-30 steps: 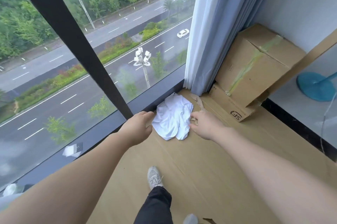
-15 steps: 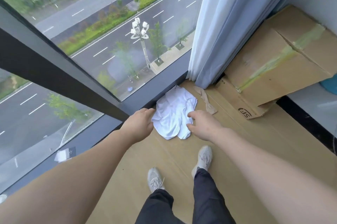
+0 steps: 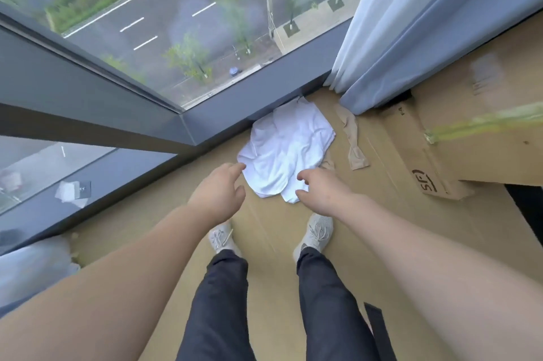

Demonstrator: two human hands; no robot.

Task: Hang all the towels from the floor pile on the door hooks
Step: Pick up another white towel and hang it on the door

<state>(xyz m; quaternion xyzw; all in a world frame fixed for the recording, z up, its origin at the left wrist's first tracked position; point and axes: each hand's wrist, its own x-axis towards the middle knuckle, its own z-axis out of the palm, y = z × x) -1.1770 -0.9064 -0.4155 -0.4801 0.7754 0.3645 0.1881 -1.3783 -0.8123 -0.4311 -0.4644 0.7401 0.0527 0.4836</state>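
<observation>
Window frame (image 3: pixel 235 109) crowds towels (image 3: pixel 289 152) behind, seemingly touching; front open

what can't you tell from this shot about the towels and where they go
- Door hooks: outside the head view; no door shows.
- Towel pile: folds overlap in the head view, so the count is unclear.
- Right hand: its fingers cover the pile's edge, contact unclear.
- Cardboard box: cut by the right edge.
</observation>
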